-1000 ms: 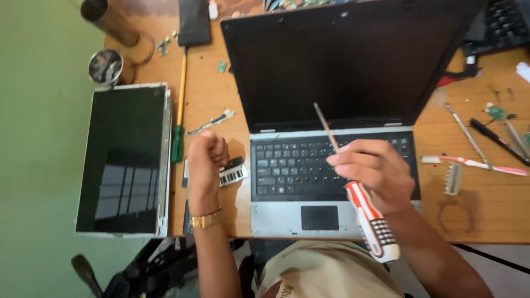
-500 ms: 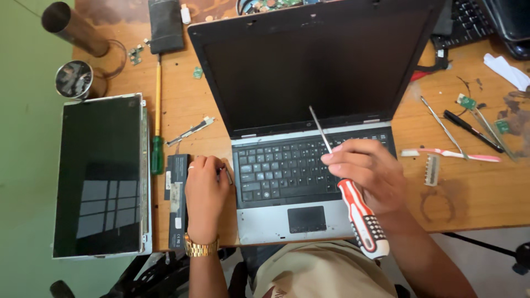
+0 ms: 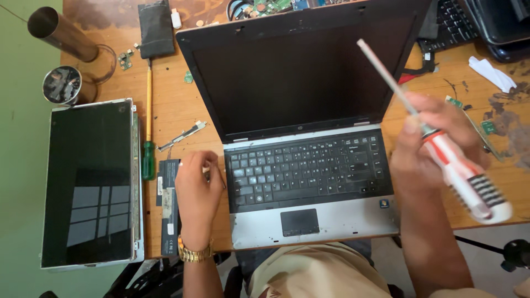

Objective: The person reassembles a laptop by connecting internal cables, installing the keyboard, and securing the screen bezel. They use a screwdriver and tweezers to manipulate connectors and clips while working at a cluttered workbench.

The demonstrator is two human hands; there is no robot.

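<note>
- While the right hand [image 3: 436, 138] is closed around a screwdriver [image 3: 441, 152] where the red-and-white handle meets the shaft, the long metal shaft points up and to the left, over the dark screen of the open laptop [image 3: 309, 165].
- Judging by its build, the screwdriver is stiff and fairly light; the ribbed handle looks like the sure place to hold it, while the bare shaft would probably be slick.
- Beside the laptop's left edge, the left hand [image 3: 196, 190] lies palm down with fingers curled on a long black battery pack [image 3: 168, 204]; whether it grips the pack or only presses on it, I cannot tell.
- That pack looks rigid and dense for its size, best lifted by its long sides.
- Left of it a loose screen panel [image 3: 91, 182] lies flat, overhanging the table [image 3: 176, 110]; it looks thin and fragile, to be held by its frame.
- A green-handled screwdriver [image 3: 148, 138] lies between panel and laptop.
- At the far left corner a small round tin [image 3: 62, 85] holds small dark bits too blurred to identify, with a metal tube [image 3: 61, 34] just beyond.
</note>
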